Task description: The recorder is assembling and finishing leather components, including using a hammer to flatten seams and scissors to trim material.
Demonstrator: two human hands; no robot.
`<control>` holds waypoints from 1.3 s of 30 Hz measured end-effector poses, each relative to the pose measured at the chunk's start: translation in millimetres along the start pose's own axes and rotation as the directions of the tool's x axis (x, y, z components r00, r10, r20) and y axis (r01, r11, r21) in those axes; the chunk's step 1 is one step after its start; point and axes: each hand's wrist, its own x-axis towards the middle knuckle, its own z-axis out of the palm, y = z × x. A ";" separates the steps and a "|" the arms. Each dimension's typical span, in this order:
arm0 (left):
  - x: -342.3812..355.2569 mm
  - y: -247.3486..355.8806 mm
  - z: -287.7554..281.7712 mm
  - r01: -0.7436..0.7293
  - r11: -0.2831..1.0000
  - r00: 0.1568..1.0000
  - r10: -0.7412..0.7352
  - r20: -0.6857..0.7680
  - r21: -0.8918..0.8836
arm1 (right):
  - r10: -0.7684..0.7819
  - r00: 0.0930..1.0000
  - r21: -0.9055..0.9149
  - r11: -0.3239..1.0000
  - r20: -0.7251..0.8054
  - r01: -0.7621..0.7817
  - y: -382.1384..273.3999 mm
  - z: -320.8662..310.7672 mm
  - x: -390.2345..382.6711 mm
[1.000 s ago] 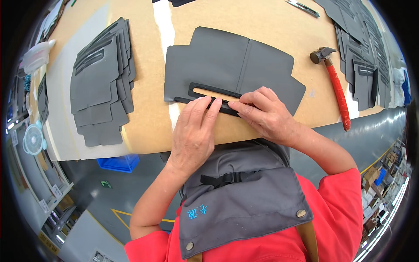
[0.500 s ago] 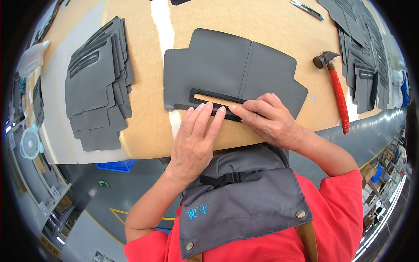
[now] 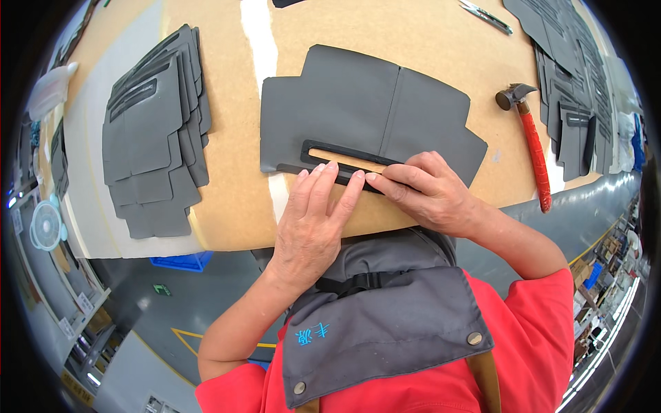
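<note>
A dark grey sheet panel (image 3: 337, 103) with notched corners and a seam lies flat in front of me. Along its near side runs a long slot edged by a black strip (image 3: 344, 151). The fingers of my left hand (image 3: 306, 230) stretch out, their tips pressing on the folded near edge below the slot. At the slot's right end, my right hand (image 3: 437, 193) is closed, thumb and curled forefinger pinching that same edge. The index fingertip of my left hand almost meets my right thumb.
A stack of similar grey panels (image 3: 155, 138) lies on the left of the table (image 3: 234, 199), with more panels (image 3: 568, 62) at the far right. A hammer with a red handle (image 3: 533, 151) rests to the right, and thread snips (image 3: 485, 17) lie at the back.
My left fingertips have shifted slightly right along the near edge, the index finger reaching further. My right hand has moved a little to the right and nearer me.
</note>
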 end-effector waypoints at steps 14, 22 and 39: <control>-2.8 5.3 -1.3 -0.005 1.000 1.000 0.004 0.015 0.028 | -0.036 0.999 -0.018 0.999 -0.029 0.036 -0.3 -1.8 -3.2; -5.9 12.1 0.7 0.024 0.997 1.000 -0.025 0.019 0.067 | 0.441 0.771 -0.260 0.764 -0.459 -0.591 42.7 -65.7 -50.8; 0.5 30.2 11.1 0.137 0.990 0.987 -0.136 -0.089 0.012 | 0.788 0.573 0.186 0.612 -0.226 -0.769 -5.4 -85.1 -50.4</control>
